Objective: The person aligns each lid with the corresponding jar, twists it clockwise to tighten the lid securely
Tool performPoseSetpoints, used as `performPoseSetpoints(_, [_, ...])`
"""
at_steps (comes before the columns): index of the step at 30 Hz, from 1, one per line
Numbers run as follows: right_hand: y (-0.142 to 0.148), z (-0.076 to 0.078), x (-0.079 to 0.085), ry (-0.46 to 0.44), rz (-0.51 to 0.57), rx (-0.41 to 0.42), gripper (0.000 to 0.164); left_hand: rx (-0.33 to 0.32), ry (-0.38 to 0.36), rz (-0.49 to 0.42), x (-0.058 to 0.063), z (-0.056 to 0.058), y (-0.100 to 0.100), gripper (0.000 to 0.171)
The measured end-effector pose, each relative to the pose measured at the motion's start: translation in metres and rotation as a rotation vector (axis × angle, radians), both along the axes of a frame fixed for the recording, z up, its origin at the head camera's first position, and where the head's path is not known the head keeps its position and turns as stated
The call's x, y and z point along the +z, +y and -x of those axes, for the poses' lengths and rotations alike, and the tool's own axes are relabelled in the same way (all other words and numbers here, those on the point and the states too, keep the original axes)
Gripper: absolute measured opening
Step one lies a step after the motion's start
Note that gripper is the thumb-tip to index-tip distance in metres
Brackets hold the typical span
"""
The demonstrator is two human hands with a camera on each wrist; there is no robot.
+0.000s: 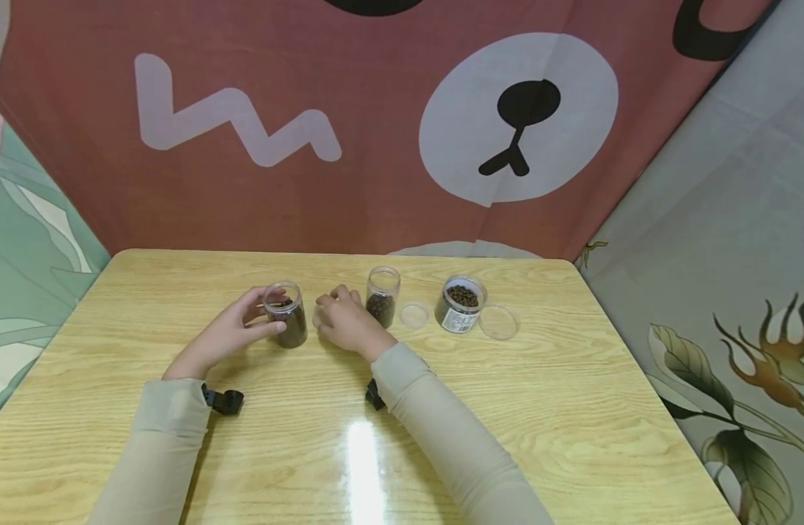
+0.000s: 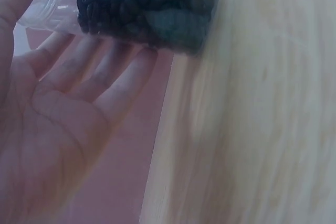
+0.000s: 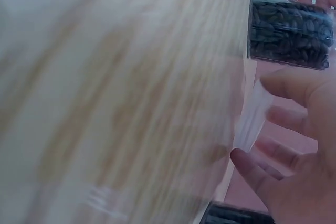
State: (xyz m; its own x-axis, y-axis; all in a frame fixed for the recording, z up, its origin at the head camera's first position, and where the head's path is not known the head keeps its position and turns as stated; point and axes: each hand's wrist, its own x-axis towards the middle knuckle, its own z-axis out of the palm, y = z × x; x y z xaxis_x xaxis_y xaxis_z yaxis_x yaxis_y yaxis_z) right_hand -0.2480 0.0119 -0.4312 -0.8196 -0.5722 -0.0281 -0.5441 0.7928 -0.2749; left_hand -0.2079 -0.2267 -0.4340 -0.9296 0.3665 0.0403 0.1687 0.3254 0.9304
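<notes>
My left hand [image 1: 234, 324] holds a clear, lidless jar [image 1: 292, 327] filled most of the way with dark seeds, standing upright on the table. The thumb lies along its near side, and the other fingers reach behind it. In the left wrist view, fingertips touch the side of the jar [image 2: 149, 11]. Just right of that jar, my right hand [image 1: 349, 321] pinches a clear round lid [image 3: 252, 121] by its edges, tilted close to the tabletop. Most of this lid is hidden by the hand in the head view.
Right of my right hand stands a second open jar [image 1: 381, 302], partly filled with dark pieces, with a clear lid [image 1: 414, 315] beside it. Farther right are a wider labelled jar [image 1: 460, 315] of brown pellets and another lid [image 1: 499, 322]. A printed cloth [image 1: 376, 204] hangs behind the table.
</notes>
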Motion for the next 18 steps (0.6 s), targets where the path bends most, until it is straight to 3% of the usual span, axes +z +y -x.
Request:
performPoseSetpoints(9, [0.0031, -0.0015, 0.0018, -0.073, 0.185, -0.107, 0.053, -0.065, 0.02, -0.058, -0.0045, 0.0009, -0.0032, 0.067])
performPoseSetpoints(18, [0.0052, -0.0075, 0.0062, -0.161, 0.561, -0.21, 0.049, -0.071, 0.054, -0.05, -0.0082, 0.0006, -0.0056, 0.065])
